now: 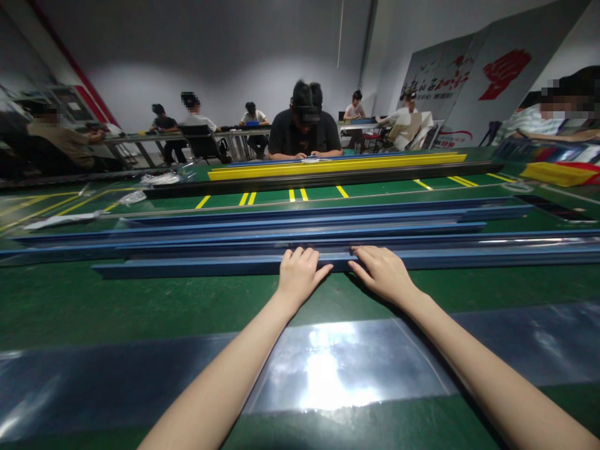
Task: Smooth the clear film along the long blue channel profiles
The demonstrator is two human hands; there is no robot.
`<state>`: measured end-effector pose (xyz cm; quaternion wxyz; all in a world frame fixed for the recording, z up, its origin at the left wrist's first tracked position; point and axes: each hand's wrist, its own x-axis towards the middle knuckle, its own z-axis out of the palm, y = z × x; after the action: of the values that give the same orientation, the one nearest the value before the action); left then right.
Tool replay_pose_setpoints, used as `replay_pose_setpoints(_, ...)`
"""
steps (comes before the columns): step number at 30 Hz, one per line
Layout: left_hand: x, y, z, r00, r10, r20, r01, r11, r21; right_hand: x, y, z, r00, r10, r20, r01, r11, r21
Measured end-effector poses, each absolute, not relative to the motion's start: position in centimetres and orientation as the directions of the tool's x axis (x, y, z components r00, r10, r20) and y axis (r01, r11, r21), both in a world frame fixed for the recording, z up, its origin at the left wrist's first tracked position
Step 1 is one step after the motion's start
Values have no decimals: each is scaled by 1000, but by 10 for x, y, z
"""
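A long blue channel-shaped strip [187,269] lies across the green table in front of me. My left hand [299,272] is closed over its near wall, with the fingers reaching into the channel and the thumb along the near face. Close by on the right, my right hand [382,270] grips the same strip, fingers over the top edge and thumb in front. Both fingertips are partly hidden inside the channel. Just beyond lie more blue strips [300,232], roughly parallel to the one I hold. Under my forearms a shiny transparent plastic sheet [347,369] stretches across the table.
Farther back lie a yellow strip [337,167] and a black strip [225,187]. Crumpled clear plastic [162,179] rests at the left, a dark phone [555,209] at the right. A co-worker [304,128] sits opposite; several people work at tables behind.
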<state>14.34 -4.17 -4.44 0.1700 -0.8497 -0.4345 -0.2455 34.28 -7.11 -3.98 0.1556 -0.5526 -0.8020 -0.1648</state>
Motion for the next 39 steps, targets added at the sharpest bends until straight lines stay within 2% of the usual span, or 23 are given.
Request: replay_pose_setpoints(39, 143, -40, -44, 514, 645, 565, 814, -574, -86, 343, -71, -38, -342, 841, 419, 937, 340, 81)
